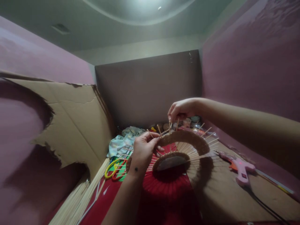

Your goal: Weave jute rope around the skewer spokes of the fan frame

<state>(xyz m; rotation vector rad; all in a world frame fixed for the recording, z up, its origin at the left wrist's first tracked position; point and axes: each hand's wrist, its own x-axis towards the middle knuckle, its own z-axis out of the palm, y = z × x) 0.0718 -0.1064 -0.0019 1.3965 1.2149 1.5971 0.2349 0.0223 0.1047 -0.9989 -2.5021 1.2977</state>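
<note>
A fan-shaped piece of thin wooden sticks (pixel 192 153) stands on the work surface. The sticks run out from a small brown half-round base (pixel 172 161) through a wide brown arched band (pixel 187 137), and their tips stick out past it. My left hand (pixel 146 148) is closed on the band's upper left part, thumb and fingers pinching it beside the sticks. Above the top of the arch, my right hand (pixel 180 109) has its fingertips pinched together on a thin pale strand (pixel 170 126) among the stick tips. Whether the strand is woven around the sticks there is too small to tell.
A pink glue gun (pixel 242 170) with a black cord lies on cardboard (pixel 234 193) at the right. Yellow-handled scissors (pixel 111 168), a light blue cloth (pixel 120 143) and a bundle of long sticks (pixel 82 193) are at the left. Torn cardboard (pixel 77 115) leans against the wall.
</note>
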